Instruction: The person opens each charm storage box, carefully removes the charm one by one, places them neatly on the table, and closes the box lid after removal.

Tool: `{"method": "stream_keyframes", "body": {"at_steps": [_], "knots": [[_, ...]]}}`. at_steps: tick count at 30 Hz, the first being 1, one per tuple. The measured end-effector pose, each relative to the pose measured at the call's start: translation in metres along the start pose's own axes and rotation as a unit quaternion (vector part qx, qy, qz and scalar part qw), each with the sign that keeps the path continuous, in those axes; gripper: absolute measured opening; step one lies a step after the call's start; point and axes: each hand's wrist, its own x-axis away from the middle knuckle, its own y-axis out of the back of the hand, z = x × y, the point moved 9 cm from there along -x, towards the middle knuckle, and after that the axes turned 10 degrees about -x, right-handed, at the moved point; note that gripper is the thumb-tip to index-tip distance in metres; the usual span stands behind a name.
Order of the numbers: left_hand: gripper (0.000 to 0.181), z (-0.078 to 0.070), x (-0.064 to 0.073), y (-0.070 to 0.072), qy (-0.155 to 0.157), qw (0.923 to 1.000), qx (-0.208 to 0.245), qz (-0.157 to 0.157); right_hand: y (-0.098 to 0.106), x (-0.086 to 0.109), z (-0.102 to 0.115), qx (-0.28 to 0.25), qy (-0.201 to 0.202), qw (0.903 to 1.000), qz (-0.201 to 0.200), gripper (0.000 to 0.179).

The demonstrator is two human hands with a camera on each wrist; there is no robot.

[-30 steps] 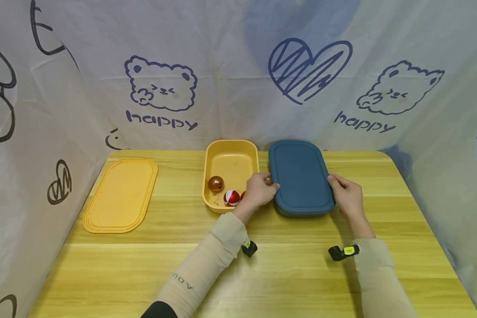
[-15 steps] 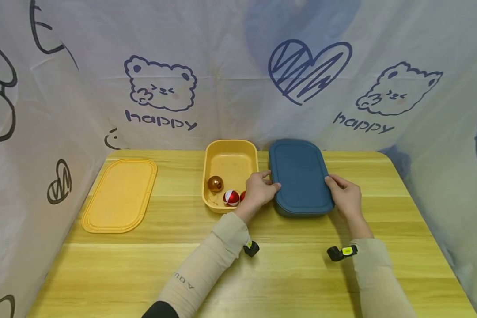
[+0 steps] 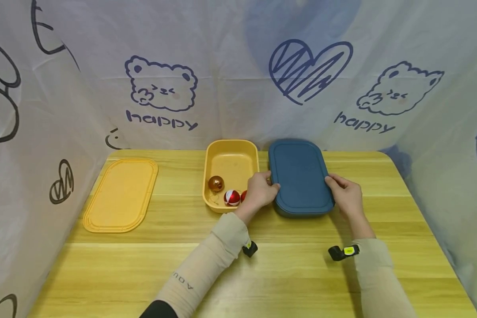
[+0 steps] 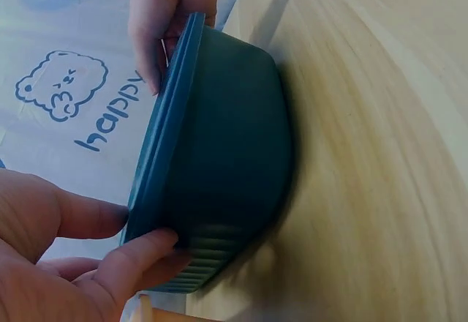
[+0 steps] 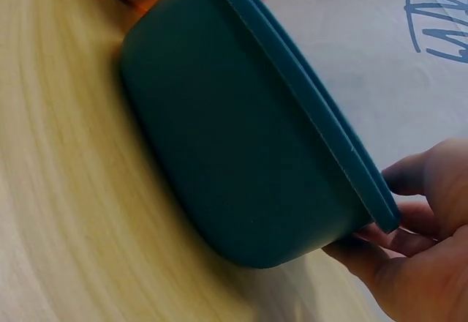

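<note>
A dark blue storage box (image 4: 230, 139) stands on the table with its blue lid (image 3: 300, 174) lying flat over the top. At the lid's left edge, my left hand (image 3: 260, 191) pinches the rim, thumb above and fingers beneath against the ribbed side. On the opposite edge my right hand (image 3: 346, 194) holds the rim in the same way, its thumb (image 5: 409, 176) at the top and its fingers curled under. Just left of it is an open yellow box (image 3: 234, 165), partly covered by my left hand. Inside are a copper-coloured ball ornament (image 3: 216, 183) and red and white ball ornaments (image 3: 232, 198).
A yellow lid (image 3: 121, 196) lies flat at the left of the wooden table (image 3: 286, 274). White printed cloth (image 3: 230, 101) hangs behind the table and along both sides, close to the backs of both boxes.
Both hands stay at the lid's edges; the right thumb has shifted slightly inward. The boxes, ornaments and yellow lid keep their places.
</note>
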Motion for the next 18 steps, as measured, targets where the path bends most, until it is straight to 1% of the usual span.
{"method": "stream_keyframes", "body": {"at_steps": [5,8,14,18], "knots": [[0.046,-0.0033,0.0002,0.0021,-0.011,0.9996,-0.025,0.005,0.0003,0.0005,0.0025,0.0,0.004,0.9999,0.01,0.06],[0.045,-0.0032,-0.0003,0.0027,-0.014,0.9994,-0.032,0.008,0.0001,0.0005,0.004,0.003,0.005,0.9999,0.014,0.06],[0.047,-0.0025,-0.001,0.0039,-0.023,0.9992,-0.03,0.008,0.0017,0.0006,0.0062,0.015,0.008,0.9998,0.009,0.057],[0.048,-0.0049,0.0002,0.0057,-0.032,0.9991,-0.024,0.014,0.0041,0.0003,0.0074,0.023,0.013,0.9997,0.0,0.055]]}}
